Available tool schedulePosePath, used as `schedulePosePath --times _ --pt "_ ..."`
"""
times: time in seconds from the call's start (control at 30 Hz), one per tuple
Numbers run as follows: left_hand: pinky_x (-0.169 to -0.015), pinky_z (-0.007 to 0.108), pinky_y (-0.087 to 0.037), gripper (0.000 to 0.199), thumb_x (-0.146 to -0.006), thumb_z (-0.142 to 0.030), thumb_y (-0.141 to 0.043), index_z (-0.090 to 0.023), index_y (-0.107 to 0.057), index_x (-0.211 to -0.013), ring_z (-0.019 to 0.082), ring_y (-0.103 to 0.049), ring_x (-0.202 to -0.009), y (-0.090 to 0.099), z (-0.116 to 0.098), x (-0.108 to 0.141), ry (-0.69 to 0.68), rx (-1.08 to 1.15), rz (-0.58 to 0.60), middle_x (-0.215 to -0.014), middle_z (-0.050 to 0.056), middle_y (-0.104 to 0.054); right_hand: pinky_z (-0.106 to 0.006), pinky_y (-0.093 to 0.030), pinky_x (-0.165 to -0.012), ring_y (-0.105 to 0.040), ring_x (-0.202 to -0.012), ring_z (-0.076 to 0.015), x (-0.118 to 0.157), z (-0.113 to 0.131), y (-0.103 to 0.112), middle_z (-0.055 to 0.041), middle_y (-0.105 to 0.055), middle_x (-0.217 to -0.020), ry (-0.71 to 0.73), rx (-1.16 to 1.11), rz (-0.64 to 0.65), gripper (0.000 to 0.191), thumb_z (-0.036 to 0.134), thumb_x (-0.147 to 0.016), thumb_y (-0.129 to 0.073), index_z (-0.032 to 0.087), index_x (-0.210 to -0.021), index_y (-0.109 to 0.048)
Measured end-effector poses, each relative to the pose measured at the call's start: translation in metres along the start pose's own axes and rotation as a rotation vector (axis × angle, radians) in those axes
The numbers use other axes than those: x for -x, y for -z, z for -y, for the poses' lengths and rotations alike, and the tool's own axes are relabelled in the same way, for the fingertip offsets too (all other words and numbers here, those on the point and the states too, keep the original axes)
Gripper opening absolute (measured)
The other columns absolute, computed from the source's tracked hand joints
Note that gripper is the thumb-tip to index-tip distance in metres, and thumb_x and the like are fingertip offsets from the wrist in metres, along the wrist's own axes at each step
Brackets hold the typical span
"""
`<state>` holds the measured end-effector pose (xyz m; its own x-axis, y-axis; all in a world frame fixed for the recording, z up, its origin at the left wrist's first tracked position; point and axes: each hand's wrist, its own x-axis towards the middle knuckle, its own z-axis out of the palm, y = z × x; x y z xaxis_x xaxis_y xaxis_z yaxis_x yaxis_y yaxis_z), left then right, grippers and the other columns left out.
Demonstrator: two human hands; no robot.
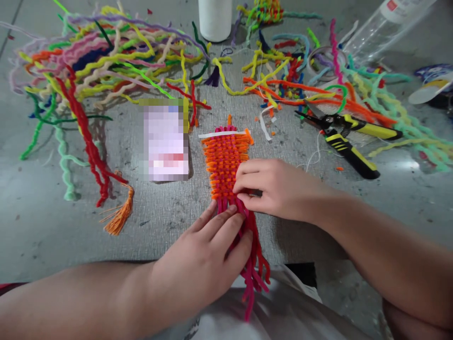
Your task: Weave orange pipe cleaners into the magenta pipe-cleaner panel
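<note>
A woven strip of orange and magenta pipe cleaners (226,163) lies on the table in front of me, with a white band across its far end. Loose magenta strands (249,295) hang from the near end over the table edge. My left hand (212,250) lies palm down across these strands, fingers spread and pressing on them just below the weave. At the strip's lower right edge, my right hand (264,186) is closed in a pinch on the weave. Its fingertips hide exactly which strand they grip.
A phone with a blurred screen (166,141) lies left of the strip. Yellow-black cutting pliers (339,134) rest at right. Piles of coloured pipe cleaners (116,56) spread along the back. An orange tassel (120,212), a white bottle (215,19) and a clear bottle (375,35) are around.
</note>
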<state>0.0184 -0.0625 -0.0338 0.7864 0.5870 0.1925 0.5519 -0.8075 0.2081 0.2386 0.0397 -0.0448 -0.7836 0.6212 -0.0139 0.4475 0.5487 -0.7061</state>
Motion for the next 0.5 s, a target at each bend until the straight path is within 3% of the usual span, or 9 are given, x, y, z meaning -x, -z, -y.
schedulePosePath --times 0.17,0.33,0.5 --pt "-0.108 0.052 -0.064 0.029 -0.107 -0.02 -0.049 -0.012 -0.068 -0.128 0.031 -0.076 -0.116 0.001 0.001 0.002 -0.017 -0.015 0.027 -0.127 0.017 -0.075 -0.033 -0.047 -0.081 -0.066 -0.089 -0.0187 0.0 -0.005 0.005 -0.0065 -0.073 -0.098 0.034 -0.009 0.013 0.02 0.014 -0.099 -0.061 0.016 -0.086 -0.075" --pt "-0.105 0.052 -0.064 0.032 -0.103 -0.025 -0.058 -0.014 -0.065 -0.132 0.035 -0.073 -0.123 0.0 0.003 0.003 -0.017 -0.025 0.084 -0.148 0.025 -0.064 -0.03 -0.047 -0.082 -0.065 -0.09 -0.0165 0.004 -0.012 0.017 -0.0046 -0.071 -0.1 0.067 -0.095 0.04 0.011 0.013 -0.095 -0.065 0.017 -0.094 -0.075" --pt "-0.111 0.05 -0.061 0.035 -0.102 -0.029 -0.06 -0.015 -0.065 -0.134 0.033 -0.069 -0.13 -0.003 0.005 0.004 -0.042 -0.029 0.114 -0.152 0.02 -0.064 -0.031 -0.044 -0.078 -0.062 -0.087 -0.0173 0.004 -0.01 0.015 -0.0046 -0.068 -0.098 -0.004 -0.006 0.085 0.007 0.014 -0.091 -0.067 0.016 -0.091 -0.074"
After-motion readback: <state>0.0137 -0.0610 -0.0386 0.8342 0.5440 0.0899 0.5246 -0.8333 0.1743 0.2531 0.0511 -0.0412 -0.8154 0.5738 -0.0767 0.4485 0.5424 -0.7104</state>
